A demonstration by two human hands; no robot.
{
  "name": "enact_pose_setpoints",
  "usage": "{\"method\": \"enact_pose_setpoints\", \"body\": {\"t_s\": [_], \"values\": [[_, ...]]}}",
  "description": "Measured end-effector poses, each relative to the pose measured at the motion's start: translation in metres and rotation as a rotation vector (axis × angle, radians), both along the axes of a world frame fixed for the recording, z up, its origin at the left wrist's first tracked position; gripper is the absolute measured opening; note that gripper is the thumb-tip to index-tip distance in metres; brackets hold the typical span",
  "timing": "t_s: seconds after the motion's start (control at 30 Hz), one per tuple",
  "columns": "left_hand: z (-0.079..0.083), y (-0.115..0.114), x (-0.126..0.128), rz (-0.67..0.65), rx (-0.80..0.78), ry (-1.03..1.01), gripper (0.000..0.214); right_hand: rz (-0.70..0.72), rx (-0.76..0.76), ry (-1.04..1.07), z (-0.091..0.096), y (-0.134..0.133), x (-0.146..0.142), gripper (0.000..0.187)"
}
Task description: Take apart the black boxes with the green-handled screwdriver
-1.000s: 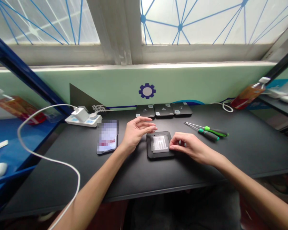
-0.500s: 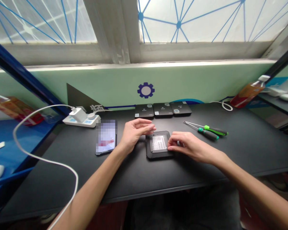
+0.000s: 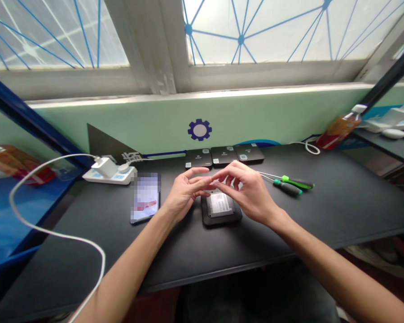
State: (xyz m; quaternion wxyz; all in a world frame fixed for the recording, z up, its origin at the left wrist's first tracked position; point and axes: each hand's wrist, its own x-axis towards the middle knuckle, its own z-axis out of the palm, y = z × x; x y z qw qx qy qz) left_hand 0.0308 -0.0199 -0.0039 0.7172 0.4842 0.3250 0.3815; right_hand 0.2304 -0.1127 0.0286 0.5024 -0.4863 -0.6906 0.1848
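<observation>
A square black device [image 3: 221, 205] with rounded corners lies on the black table, its recessed plate with a silvery label facing up. Above its far edge the fingertips of my two hands come together. My left hand [image 3: 185, 193] has its thumb and fingers drawn together at the tips. From the right, my right hand [image 3: 251, 190] reaches over with thumb and fingers pinched. Anything small between the fingertips is too tiny or hidden to make out. The device's far right part is covered by my right hand.
Several flat black boxes [image 3: 225, 155] line the wall. Two screwdrivers [image 3: 291, 186] with green-and-black handles lie to the right. At left are a phone [image 3: 146, 197] and a white power strip [image 3: 111, 175], whose white cable [image 3: 99, 249] crosses near my left forearm. A bottle [image 3: 340, 128] stands at back right.
My right hand has left the device's right edge and moved up and left to meet my left fingertips. The whole view has shifted slightly.
</observation>
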Motion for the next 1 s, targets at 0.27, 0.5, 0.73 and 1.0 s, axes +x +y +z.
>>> {"method": "enact_pose_setpoints", "body": {"t_s": [0.27, 0.5, 0.73, 1.0], "values": [[-0.005, 0.004, 0.002, 0.024, -0.035, -0.044, 0.057, -0.090, 0.144, 0.047, -0.011, 0.020, -0.014, 0.006], [0.006, 0.009, -0.006, -0.037, 0.022, 0.059, 0.052, -0.005, 0.053, -0.083, -0.027, 0.021, -0.003, 0.009], [0.000, 0.014, -0.005, 0.022, 0.036, 0.149, 0.054, 0.271, -0.148, -0.488, -0.029, -0.009, 0.002, 0.008], [-0.003, 0.014, -0.004, 0.040, 0.046, 0.156, 0.050, 0.251, -0.140, -0.642, -0.030, -0.012, -0.004, 0.008]]}}
